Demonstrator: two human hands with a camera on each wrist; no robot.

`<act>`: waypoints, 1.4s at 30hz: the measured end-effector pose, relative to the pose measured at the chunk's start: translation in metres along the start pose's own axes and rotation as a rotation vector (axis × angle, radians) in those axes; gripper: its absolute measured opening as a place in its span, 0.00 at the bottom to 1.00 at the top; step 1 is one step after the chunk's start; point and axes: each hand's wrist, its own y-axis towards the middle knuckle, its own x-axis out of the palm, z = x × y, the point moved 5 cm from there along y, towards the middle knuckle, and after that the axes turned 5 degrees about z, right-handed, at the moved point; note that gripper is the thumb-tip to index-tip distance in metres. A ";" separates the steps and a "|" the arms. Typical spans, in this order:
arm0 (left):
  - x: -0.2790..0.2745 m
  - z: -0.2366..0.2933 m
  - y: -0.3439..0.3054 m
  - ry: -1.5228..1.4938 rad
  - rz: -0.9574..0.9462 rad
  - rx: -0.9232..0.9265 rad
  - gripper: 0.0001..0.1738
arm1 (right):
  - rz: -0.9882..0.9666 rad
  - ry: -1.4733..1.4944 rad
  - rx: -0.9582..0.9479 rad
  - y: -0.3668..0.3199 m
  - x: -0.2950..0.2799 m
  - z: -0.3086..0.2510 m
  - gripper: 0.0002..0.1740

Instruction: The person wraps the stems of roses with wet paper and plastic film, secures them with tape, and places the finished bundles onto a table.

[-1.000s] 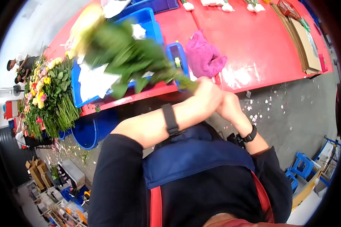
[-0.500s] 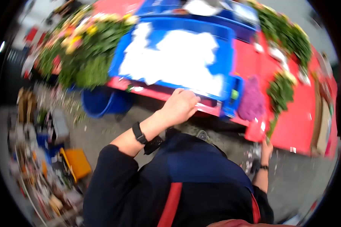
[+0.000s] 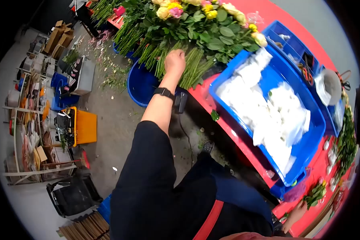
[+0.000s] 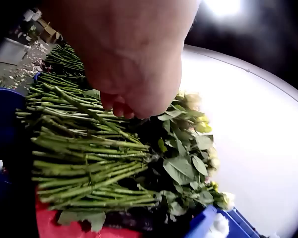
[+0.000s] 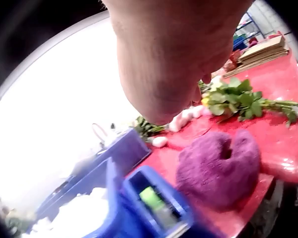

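My left hand (image 3: pixel 175 63) reaches over a broad pile of cut rose stems (image 4: pixel 97 148), fingers loosely bent. Its fingertips (image 4: pixel 118 107) hang just above the stems in the left wrist view, with nothing visible between them. Leaves and yellow, cream and pink roses (image 3: pixel 176 10) lie at the pile's far side. Far to the right, my right hand (image 3: pixel 297 213) is beside a small rose bunch (image 5: pixel 238 101) lying on the red table (image 5: pixel 275 141). Its loosely bent fingers show nothing in them; the palm is hidden in the right wrist view.
A blue tray (image 3: pixel 318 122) holding crumpled white material (image 3: pixel 282 116) stands between the hands. Beside it lies a purple cloth (image 5: pixel 218 168). A blue bucket (image 3: pixel 142 86) stands on the floor below the stems, and a yellow bin (image 3: pixel 85 126) farther left.
Both hands held the bunch's stems together; then the right hand carried it rightward to the table. Now the bunch lies there, the left hand is over the rose pile, and the head view has turned left.
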 end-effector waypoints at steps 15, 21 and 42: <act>0.053 0.046 0.029 0.147 -0.351 -0.004 0.23 | -0.073 0.195 -0.318 0.002 -0.016 -0.334 0.12; -0.011 0.109 0.021 -0.279 -0.239 0.238 0.22 | -0.145 0.445 -0.411 0.012 -0.016 -0.430 0.08; -0.213 0.206 -0.151 -0.121 -1.058 0.247 0.28 | -0.315 0.910 -1.101 -0.038 -0.012 -0.557 0.24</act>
